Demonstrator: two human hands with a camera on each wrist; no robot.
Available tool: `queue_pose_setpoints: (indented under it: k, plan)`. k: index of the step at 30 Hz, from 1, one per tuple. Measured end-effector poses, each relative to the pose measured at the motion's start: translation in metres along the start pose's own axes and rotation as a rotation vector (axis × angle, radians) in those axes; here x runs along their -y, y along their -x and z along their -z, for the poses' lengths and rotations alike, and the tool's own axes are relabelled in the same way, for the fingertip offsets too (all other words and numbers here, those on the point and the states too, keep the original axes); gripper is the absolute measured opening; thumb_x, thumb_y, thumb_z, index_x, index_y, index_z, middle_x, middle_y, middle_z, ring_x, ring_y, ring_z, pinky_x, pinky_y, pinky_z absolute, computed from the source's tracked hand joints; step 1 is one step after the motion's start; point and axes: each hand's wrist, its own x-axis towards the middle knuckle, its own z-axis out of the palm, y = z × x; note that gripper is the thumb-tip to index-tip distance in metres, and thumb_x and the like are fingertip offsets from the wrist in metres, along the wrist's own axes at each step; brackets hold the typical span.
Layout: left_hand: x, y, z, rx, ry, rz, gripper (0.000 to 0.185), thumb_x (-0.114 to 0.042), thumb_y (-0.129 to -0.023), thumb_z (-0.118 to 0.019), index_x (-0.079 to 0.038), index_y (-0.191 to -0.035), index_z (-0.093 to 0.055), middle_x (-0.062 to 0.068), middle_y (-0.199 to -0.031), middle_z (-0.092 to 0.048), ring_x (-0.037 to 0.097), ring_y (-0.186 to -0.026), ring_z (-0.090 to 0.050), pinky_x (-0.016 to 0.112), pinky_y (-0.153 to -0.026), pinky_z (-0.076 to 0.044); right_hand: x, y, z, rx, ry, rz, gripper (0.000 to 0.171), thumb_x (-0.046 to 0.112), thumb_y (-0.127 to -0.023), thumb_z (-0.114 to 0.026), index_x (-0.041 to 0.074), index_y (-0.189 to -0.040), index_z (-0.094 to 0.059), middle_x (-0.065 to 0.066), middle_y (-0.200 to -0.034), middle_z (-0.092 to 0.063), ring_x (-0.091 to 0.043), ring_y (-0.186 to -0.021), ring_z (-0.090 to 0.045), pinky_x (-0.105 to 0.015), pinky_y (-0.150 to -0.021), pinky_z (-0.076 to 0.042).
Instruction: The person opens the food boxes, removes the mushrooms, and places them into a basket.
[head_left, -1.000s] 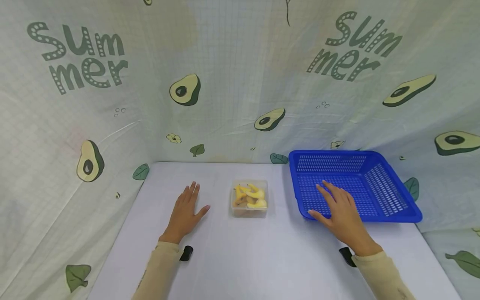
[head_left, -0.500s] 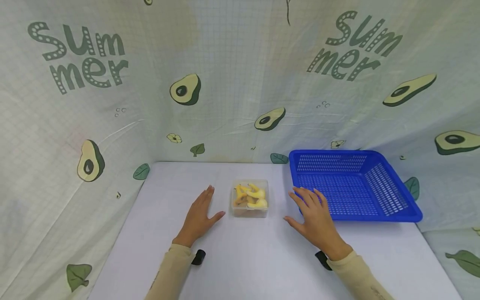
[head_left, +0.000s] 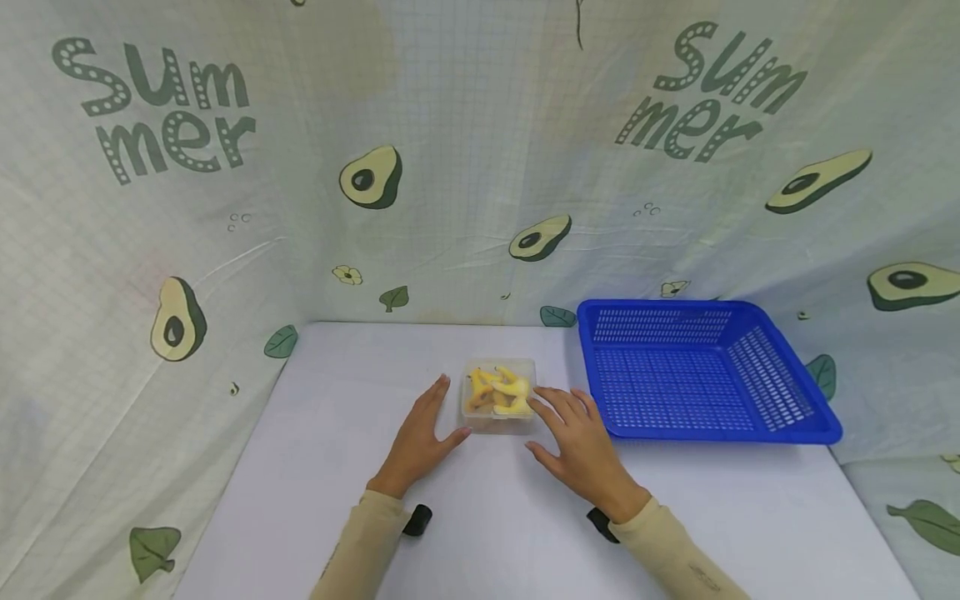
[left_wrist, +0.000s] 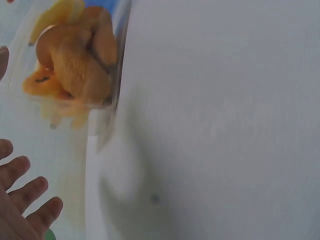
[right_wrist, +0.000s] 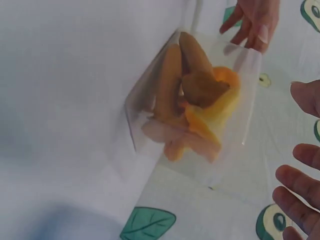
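Note:
A small clear plastic box (head_left: 498, 404) with yellow and orange curved pieces inside stands in the middle of the white table (head_left: 480, 533). My left hand (head_left: 418, 437) lies just left of it with fingers straight and the thumb by the box's front left corner. On the other side my right hand (head_left: 579, 443) has spread fingers that reach the box's right edge. Neither hand curls round anything, and I cannot tell whether either touches the box. The left wrist view shows the box (left_wrist: 75, 65) above my fingertips (left_wrist: 27, 192). The right wrist view shows the box (right_wrist: 195, 105) apart from my fingers (right_wrist: 300, 185).
A blue perforated plastic basket (head_left: 720, 435) with nothing in it stands at the right, close to the back. Cloth printed with avocados (head_left: 371, 177) walls the table at the back and on both sides. Bare white table lies in front of the hands.
Both hands have moved inward to the box. The right hand came left off the basket's front rim, and the left hand slid right. Box and basket have not moved.

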Motion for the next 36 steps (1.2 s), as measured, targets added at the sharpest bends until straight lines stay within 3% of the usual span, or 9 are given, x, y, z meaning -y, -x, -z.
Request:
queue_pose_setpoints:
  k: [6, 17, 30, 36]
  plan:
    - [-0.008, -0.001, -0.009, 0.005, 0.088, 0.043, 0.091, -0.035, -0.096, -0.079, -0.006, -0.167, -0.030, 0.014, -0.171, -0.031, 0.038, -0.157, -0.030, 0.058, -0.127, -0.031, 0.004, -0.006, -0.015, -0.015, -0.021, 0.011, 0.067, 0.025, -0.076, -0.097, 0.005, -0.133, -0.068, -0.016, -0.139, -0.064, -0.037, -0.125, -0.061, -0.059, -0.112, -0.047]
    - [-0.012, -0.002, -0.023, -0.020, 0.251, 0.059, 0.085, -0.027, -0.097, -0.080, -0.002, -0.164, -0.033, 0.020, -0.167, -0.036, 0.040, -0.154, -0.035, 0.058, -0.122, -0.040, 0.001, -0.013, -0.039, -0.042, -0.067, 0.008, 0.067, 0.016, -0.074, -0.097, 0.004, -0.133, -0.067, -0.014, -0.138, -0.066, -0.034, -0.123, -0.064, -0.050, -0.102, -0.056]
    - [-0.016, -0.007, -0.035, -0.033, 0.369, 0.090, 0.083, -0.014, -0.096, -0.080, 0.003, -0.161, -0.032, 0.026, -0.162, -0.039, 0.045, -0.146, -0.045, 0.051, -0.113, -0.052, 0.001, -0.018, -0.057, -0.030, -0.120, -0.031, 0.061, 0.008, -0.075, -0.095, 0.005, -0.131, -0.069, -0.014, -0.140, -0.066, -0.035, -0.129, -0.062, -0.054, -0.117, -0.047]
    - [-0.018, -0.008, -0.038, -0.044, 0.424, 0.114, 0.079, -0.009, -0.096, -0.079, 0.002, -0.160, -0.034, 0.026, -0.162, -0.041, 0.046, -0.144, -0.047, 0.050, -0.111, -0.053, 0.004, -0.021, -0.061, -0.058, -0.096, -0.016, 0.056, 0.010, -0.075, -0.097, 0.008, -0.126, -0.073, -0.013, -0.138, -0.068, -0.036, -0.127, -0.064, -0.052, -0.114, -0.050]
